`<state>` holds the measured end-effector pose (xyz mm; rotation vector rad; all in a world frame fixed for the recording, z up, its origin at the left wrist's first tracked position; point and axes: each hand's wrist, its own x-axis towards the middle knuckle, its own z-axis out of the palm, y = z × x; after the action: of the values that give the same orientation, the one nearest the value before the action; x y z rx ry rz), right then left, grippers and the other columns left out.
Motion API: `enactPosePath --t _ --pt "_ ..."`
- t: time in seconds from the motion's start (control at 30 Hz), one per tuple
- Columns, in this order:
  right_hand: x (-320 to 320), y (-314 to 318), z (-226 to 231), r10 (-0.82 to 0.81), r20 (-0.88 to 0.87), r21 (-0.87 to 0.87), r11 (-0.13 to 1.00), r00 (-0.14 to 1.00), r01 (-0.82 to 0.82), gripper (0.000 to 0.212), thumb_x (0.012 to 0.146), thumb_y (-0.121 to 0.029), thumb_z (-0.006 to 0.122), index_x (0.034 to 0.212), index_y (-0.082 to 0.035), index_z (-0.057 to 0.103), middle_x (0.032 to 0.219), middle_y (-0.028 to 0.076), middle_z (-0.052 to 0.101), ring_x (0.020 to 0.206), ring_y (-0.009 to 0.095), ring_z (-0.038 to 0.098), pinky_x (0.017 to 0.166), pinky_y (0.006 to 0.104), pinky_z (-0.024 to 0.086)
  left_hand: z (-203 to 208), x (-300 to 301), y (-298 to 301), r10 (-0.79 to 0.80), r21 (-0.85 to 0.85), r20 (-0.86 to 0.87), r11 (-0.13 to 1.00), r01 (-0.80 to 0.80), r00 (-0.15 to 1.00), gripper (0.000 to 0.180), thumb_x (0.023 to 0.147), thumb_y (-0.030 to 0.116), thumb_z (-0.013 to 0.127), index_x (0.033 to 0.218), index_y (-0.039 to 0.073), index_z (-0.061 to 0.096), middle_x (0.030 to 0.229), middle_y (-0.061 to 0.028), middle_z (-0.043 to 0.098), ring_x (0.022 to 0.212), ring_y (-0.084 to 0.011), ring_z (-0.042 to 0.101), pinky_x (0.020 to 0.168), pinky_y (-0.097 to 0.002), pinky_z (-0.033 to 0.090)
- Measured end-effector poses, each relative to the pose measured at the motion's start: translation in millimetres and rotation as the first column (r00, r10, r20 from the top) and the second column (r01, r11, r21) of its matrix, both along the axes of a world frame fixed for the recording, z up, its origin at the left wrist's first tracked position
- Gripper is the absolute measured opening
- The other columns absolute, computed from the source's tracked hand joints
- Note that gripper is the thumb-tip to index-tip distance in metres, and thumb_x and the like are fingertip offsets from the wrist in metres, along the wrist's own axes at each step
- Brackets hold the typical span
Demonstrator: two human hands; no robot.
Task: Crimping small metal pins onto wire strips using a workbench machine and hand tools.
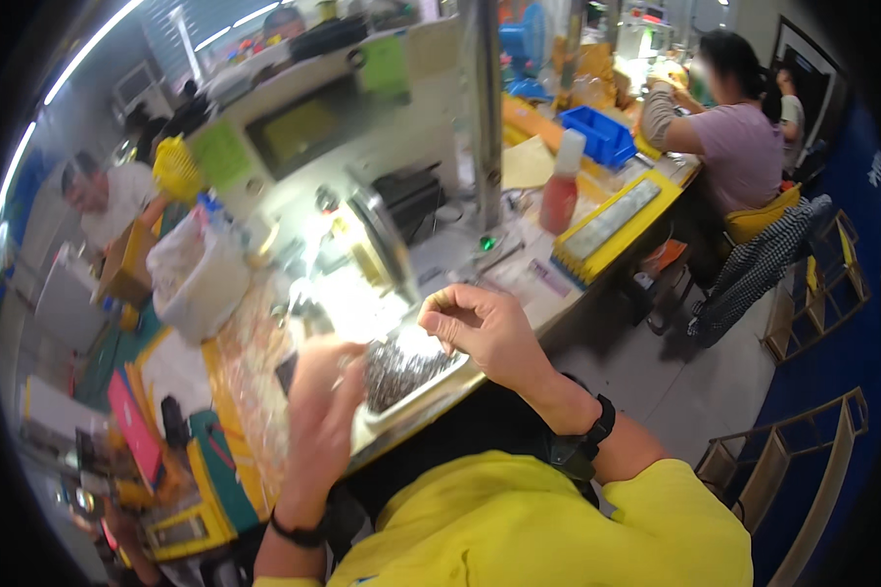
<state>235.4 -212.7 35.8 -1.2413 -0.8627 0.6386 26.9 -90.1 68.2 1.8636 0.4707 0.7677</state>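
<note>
A shallow white tray point(411, 403) sits at the bench's near edge, heaped with many small dark metallic pieces point(401, 370). Over its far right corner is my right hand point(482, 331), thumb and forefinger pinched together; what they hold, if anything, is too small to make out. My left hand point(325, 391) hovers by the tray's left side, smeared by motion, so its fingers cannot be read. Just beyond the tray a bright lamp lights the bench around a tilted dark-framed panel point(380, 235).
A white bag point(201, 279) stands to the left on the bench. Toward the right are a red bottle with a white cap point(560, 186), a yellow tray point(617, 225) and a blue bin point(597, 135). A metal post point(482, 108) rises behind. Several people work nearby.
</note>
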Motion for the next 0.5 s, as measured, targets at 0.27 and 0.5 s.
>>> enactPosePath --t 0.27,0.5 --pt "-32 -15 12 0.079 0.038 -0.048 0.996 0.996 -0.077 0.025 0.105 -0.022 0.075 0.118 0.0 0.075 0.085 0.004 0.075 0.068 0.01 0.066 0.062 0.0284 0.05 -12 48 -4 -0.008 0.201 0.164 0.979 -0.026 0.986 0.008 0.096 0.001 0.078 0.104 0.0 0.079 0.1 -0.0065 0.071 0.085 -0.0144 0.067 0.074 -0.0286 0.051" --pt "-11 8 26 -0.45 0.803 0.519 0.85 0.39 -0.087 0.024 0.092 -0.023 0.078 0.109 -0.007 0.073 0.092 0.013 0.072 0.093 0.035 0.073 0.079 0.0451 0.057 -25 28 -9 -0.164 0.425 -0.135 0.881 0.206 0.977 0.004 0.099 0.001 0.073 0.101 0.0 0.076 0.094 -0.0071 0.074 0.087 -0.0159 0.07 0.077 -0.0304 0.052"
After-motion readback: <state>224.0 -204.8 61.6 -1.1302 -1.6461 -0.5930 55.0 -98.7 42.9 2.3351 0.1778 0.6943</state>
